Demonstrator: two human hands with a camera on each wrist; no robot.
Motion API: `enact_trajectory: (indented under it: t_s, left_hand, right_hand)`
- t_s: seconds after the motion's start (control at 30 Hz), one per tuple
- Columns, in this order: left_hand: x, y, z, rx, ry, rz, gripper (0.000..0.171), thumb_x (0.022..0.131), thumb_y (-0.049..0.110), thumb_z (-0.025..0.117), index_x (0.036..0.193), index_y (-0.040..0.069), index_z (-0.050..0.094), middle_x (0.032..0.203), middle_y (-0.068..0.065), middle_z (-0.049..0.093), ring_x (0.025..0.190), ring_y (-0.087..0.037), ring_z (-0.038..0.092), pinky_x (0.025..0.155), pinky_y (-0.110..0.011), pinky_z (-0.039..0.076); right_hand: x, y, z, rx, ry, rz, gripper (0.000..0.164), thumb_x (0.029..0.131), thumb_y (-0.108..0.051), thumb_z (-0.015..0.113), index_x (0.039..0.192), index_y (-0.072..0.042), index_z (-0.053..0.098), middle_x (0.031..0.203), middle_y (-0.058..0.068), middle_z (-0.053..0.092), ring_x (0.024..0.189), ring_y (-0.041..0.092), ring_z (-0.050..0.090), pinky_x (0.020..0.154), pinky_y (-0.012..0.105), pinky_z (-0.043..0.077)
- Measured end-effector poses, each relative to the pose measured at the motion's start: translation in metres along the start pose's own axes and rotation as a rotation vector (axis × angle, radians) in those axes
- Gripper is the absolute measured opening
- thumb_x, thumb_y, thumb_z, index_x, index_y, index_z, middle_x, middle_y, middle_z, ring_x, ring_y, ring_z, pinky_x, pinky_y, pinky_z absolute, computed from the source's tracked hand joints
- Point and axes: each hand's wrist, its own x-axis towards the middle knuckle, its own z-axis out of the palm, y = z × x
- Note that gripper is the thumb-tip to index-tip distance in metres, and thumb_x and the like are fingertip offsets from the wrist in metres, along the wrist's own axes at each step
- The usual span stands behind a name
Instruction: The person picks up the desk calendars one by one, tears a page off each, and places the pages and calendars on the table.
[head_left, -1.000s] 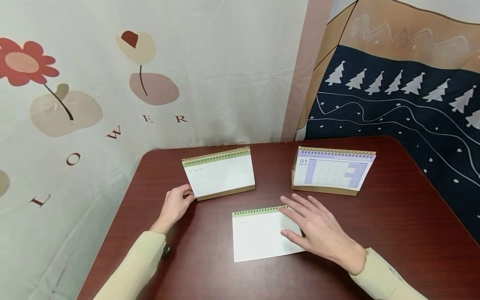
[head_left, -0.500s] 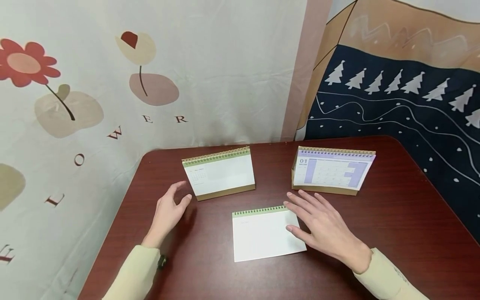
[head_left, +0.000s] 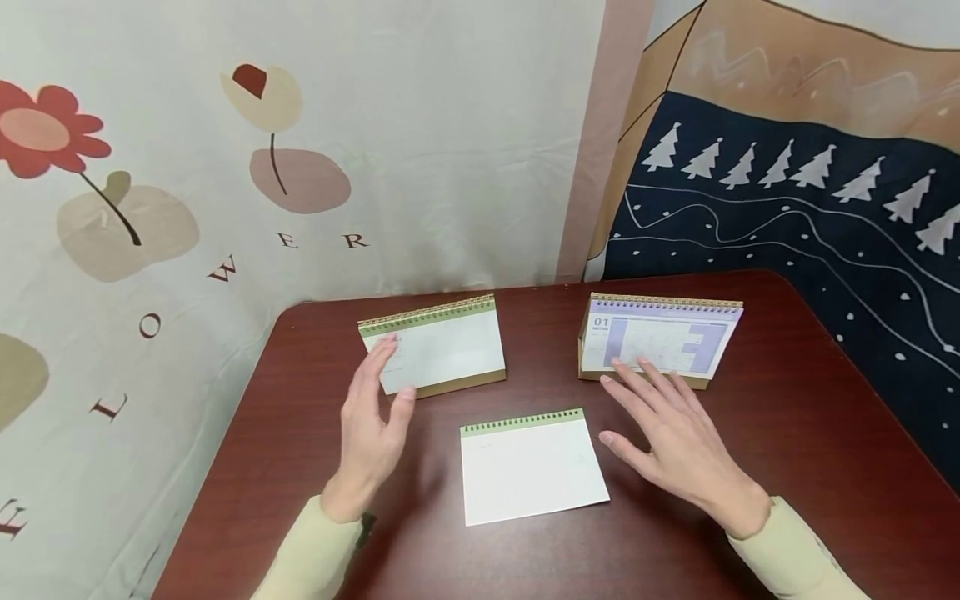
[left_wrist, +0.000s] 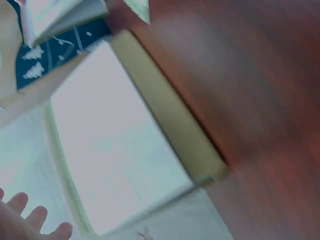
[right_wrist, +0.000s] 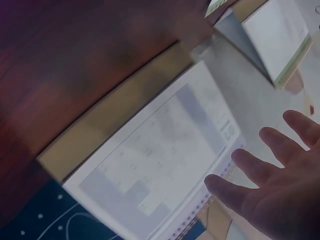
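A green-topped desk calendar (head_left: 442, 354) stands tented on its brown base at the back left of the table. My left hand (head_left: 369, 437) is raised in front of its left side, fingers spread and holding nothing, covering part of its page. To the right stands a purple desk calendar (head_left: 663, 333) showing "01". Before its lower edge hovers my right hand (head_left: 678, 442), fingers extended with nothing in them. Between my hands a loose white calendar page (head_left: 534, 471) with a green punched top edge lies flat. Both wrist views show the fingers apart from the calendars.
The dark red-brown table (head_left: 495, 567) has a rounded back edge against the wall. Behind it hangs a pale cloth (head_left: 450, 125) printed with flowers and letters. On the right is a dark blue cloth (head_left: 750, 225) with white trees.
My left hand has left the green calendar's left edge and moved right, in front of its page. My right hand has shifted right, away from the loose page, which is now fully uncovered.
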Motion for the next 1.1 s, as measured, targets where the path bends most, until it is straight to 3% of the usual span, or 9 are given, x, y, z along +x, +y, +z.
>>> enact_trajectory:
  t_s: [0.1, 0.23, 0.43, 0.6, 0.77, 0.9, 1.1]
  left_hand:
    - [0.003, 0.011, 0.015, -0.067, -0.043, 0.03, 0.052, 0.095, 0.025, 0.052, 0.142, 0.003, 0.051, 0.148, -0.016, 0.052, 0.138, -0.041, 0.044, 0.122, -0.025, 0.028]
    - [0.004, 0.019, 0.037, -0.135, -0.112, 0.048, 0.055, 0.104, 0.039, 0.04, 0.143, 0.001, 0.049, 0.151, -0.016, 0.049, 0.142, -0.034, 0.042, 0.123, -0.028, 0.027]
    - [0.003, 0.027, 0.065, -0.21, -0.247, -0.002, 0.056, 0.106, 0.043, 0.035, 0.147, 0.006, 0.045, 0.154, -0.013, 0.045, 0.145, -0.025, 0.041, 0.121, -0.038, 0.033]
    - [0.004, 0.034, 0.083, -0.277, -0.383, -0.097, 0.052, 0.106, 0.04, 0.038, 0.152, 0.016, 0.039, 0.157, -0.004, 0.041, 0.147, -0.02, 0.037, 0.119, -0.049, 0.034]
    - [0.005, 0.04, 0.1, -0.358, -0.478, -0.211, 0.052, 0.105, 0.042, 0.038, 0.153, 0.022, 0.036, 0.159, 0.001, 0.039, 0.149, -0.018, 0.034, 0.12, -0.051, 0.033]
    - [0.007, 0.041, 0.116, -0.424, -0.553, -0.307, 0.052, 0.105, 0.04, 0.038, 0.153, 0.02, 0.036, 0.159, -0.003, 0.038, 0.147, -0.022, 0.036, 0.119, -0.051, 0.034]
    - [0.008, 0.038, 0.138, -0.501, -0.633, -0.443, 0.055, 0.105, 0.043, 0.035, 0.154, 0.016, 0.034, 0.159, -0.004, 0.038, 0.147, -0.028, 0.037, 0.121, -0.049, 0.032]
  right_hand:
    - [-0.002, 0.007, -0.004, 0.009, 0.003, 0.045, 0.073, 0.085, -0.052, 0.071, 0.147, -0.022, 0.049, 0.16, 0.003, 0.04, 0.148, 0.034, 0.032, 0.116, 0.062, 0.029]
    - [-0.001, 0.017, -0.009, 0.023, 0.049, 0.071, 0.073, 0.084, -0.049, 0.072, 0.147, -0.02, 0.049, 0.159, 0.006, 0.04, 0.148, 0.035, 0.033, 0.118, 0.061, 0.029]
    - [-0.002, 0.034, -0.018, 0.074, 0.193, 0.101, 0.071, 0.082, -0.038, 0.076, 0.145, -0.016, 0.052, 0.155, 0.008, 0.046, 0.144, 0.035, 0.039, 0.121, 0.052, 0.029]
    - [-0.005, 0.045, -0.021, 0.128, 0.368, 0.121, 0.062, 0.087, -0.038, 0.07, 0.141, -0.011, 0.056, 0.149, 0.012, 0.053, 0.138, 0.036, 0.046, 0.125, 0.036, 0.026]
    - [-0.004, 0.054, -0.023, 0.162, 0.513, 0.143, 0.059, 0.094, -0.045, 0.06, 0.138, -0.007, 0.058, 0.144, 0.015, 0.057, 0.136, 0.036, 0.049, 0.123, 0.033, 0.029]
    - [-0.006, 0.06, -0.025, 0.221, 0.553, 0.193, 0.054, 0.094, -0.034, 0.065, 0.14, -0.008, 0.057, 0.146, 0.015, 0.055, 0.139, 0.033, 0.047, 0.122, 0.023, 0.028]
    - [-0.009, 0.07, -0.026, 0.329, 0.568, 0.305, 0.051, 0.095, -0.018, 0.065, 0.144, -0.015, 0.053, 0.154, 0.006, 0.048, 0.142, 0.006, 0.041, 0.112, 0.006, 0.027]
